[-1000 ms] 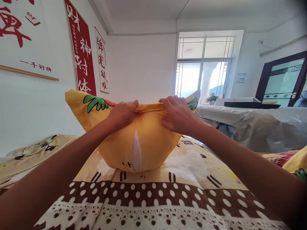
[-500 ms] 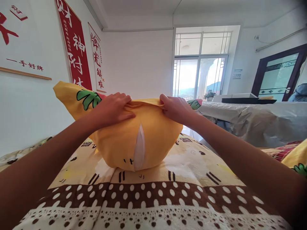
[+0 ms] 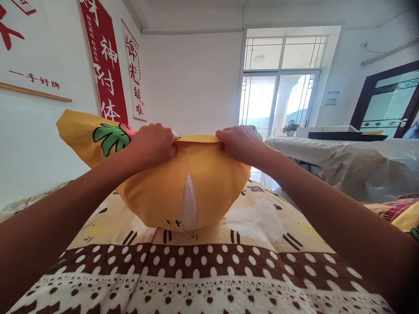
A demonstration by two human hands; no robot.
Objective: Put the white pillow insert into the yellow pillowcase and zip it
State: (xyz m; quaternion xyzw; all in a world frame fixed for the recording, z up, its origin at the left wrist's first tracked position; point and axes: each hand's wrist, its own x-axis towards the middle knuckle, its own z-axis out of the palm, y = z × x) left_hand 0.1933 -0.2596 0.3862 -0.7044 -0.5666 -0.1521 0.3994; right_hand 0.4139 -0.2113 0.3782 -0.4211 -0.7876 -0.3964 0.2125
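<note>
Nearest, along the near edge of the bed: patterned quilt (image 3: 209,266), brown band with white dots running side to side, pale yellow cartoon print beyond. Both forearms in from the bottom corners, converging toward mid-bed.

Mid-bed, standing on its lower edge on the quilt: yellow pillow (image 3: 216,183), upright, bulging toward the camera. Slit down the near face of the cover, white filling (image 3: 189,205) showing through, reaching down to the quilt. Left hand (image 3: 152,144) fisted tight on the top edge of the cover, left of centre, fingers curled over the fabric. Right hand (image 3: 240,143) clenched the same way on the same edge, right of centre. Fists apart, short taut stretch of hem between them. Pillow's left corner with green leaf print (image 3: 109,137) sticking out up and left past the left hand, close to the wall; touching or not, cannot tell.

Open quilt all round the pillow's base. Toward the bed's right edge, well apart: second yellow cushion (image 3: 406,220), cut off by the frame.

Past the right edge: strip of floor, then table under a grey sheet (image 3: 343,161), black tray (image 3: 347,136) on top. Left wall tight along the bed, red scroll (image 3: 104,65) and white scroll (image 3: 134,74) hanging above. Far end: glazed balcony door (image 3: 278,100), potted plant (image 3: 290,127) before it, dark-framed door (image 3: 386,100) far right.
</note>
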